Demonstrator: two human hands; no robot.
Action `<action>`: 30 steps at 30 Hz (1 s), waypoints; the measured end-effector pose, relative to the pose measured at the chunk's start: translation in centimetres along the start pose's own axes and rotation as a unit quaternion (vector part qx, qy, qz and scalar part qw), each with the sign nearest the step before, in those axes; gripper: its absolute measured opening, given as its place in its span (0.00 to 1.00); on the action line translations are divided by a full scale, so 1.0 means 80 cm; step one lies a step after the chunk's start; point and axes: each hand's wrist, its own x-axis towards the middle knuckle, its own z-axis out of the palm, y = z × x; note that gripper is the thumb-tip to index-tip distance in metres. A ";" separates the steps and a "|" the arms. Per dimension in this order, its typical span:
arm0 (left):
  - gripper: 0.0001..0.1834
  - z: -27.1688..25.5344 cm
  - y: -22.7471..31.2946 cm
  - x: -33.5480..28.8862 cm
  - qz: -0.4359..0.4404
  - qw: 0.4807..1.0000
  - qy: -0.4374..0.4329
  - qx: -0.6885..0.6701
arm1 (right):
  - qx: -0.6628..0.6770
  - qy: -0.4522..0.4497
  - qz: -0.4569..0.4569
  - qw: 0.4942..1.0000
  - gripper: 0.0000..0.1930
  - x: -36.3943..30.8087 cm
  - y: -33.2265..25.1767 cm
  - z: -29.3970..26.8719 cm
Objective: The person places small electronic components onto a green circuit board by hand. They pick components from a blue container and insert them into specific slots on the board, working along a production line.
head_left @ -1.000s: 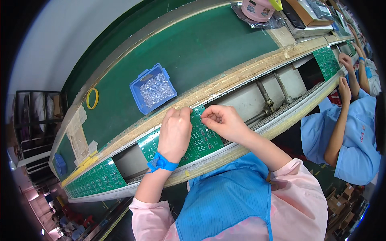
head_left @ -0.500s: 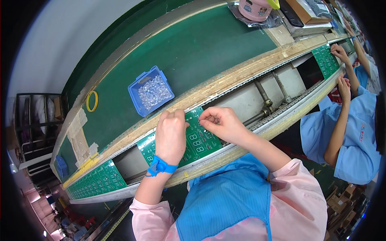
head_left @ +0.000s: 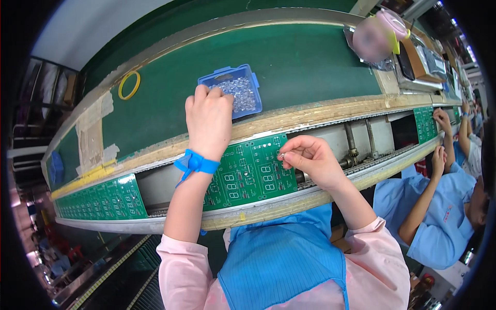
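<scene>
My left hand (head_left: 209,116), with a blue wrist strap (head_left: 196,164), is at the near left edge of a blue plastic bin (head_left: 260,98). Its fingers curl downward and the tips are hidden, so whatever they hold does not show. Many small clear components (head_left: 238,93) fill the bin. Over the right part of a green circuit board (head_left: 253,170), my right hand (head_left: 312,159) is closed in a pinch on a tiny shiny component (head_left: 281,155). The board carries white digit outlines and lies across the conveyor rails; my left forearm covers its left end.
Another green board (head_left: 106,199) lies further left on the rails (head_left: 305,124). A yellow tape ring (head_left: 129,85) rests on the green tabletop. At right, a co-worker in blue (head_left: 439,212) handles another circuit board (head_left: 425,124). A pink container (head_left: 373,40) stands at the far right.
My left hand has moved from over the board up to the blue bin. The right hand stays pinched by the board's right part. The whole view has turned and shifted.
</scene>
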 end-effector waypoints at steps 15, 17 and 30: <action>0.04 -0.007 -0.005 -0.004 0.006 0.989 0.110 -0.098 | -0.392 0.044 -0.174 0.902 0.04 0.025 -0.010 0.020; 0.04 -0.023 -0.002 -0.015 0.023 0.974 0.142 -0.174 | -0.438 0.052 -0.202 0.874 0.04 0.028 -0.011 0.021; 0.06 0.012 0.010 -0.096 0.048 0.923 0.085 -0.373 | -0.647 0.032 -0.311 0.696 0.07 0.047 0.004 0.030</action>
